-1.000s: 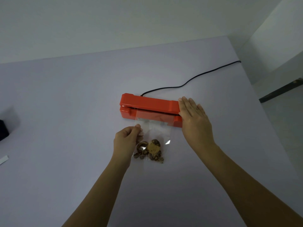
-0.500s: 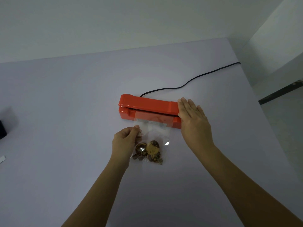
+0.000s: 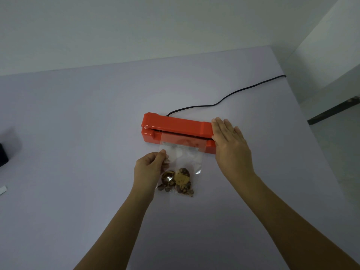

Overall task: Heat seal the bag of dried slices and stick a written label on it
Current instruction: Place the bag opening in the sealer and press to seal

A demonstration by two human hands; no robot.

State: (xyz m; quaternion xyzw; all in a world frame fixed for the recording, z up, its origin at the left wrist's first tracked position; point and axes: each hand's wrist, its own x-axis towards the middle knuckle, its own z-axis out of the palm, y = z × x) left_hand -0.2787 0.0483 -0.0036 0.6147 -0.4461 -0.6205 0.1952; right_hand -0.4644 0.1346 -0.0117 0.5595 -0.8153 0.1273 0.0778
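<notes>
An orange heat sealer (image 3: 175, 125) lies across the middle of the white table (image 3: 78, 133). A clear bag (image 3: 181, 154) of brown dried slices (image 3: 177, 182) lies in front of it, its open end tucked into the sealer's slot. My left hand (image 3: 150, 170) pinches the bag's left edge between thumb and fingers. My right hand (image 3: 229, 147) lies flat with straight fingers pressing on the right end of the sealer's lid.
A black power cord (image 3: 224, 98) runs from the sealer's back to the table's far right edge. A dark object (image 3: 3, 156) and a white strip (image 3: 3, 190) sit at the left frame edge. The table's right edge drops to the floor.
Both hands stay in place on the bag and the sealer; the lid looks slightly lower over the bag's top. Otherwise only a small camera shift.
</notes>
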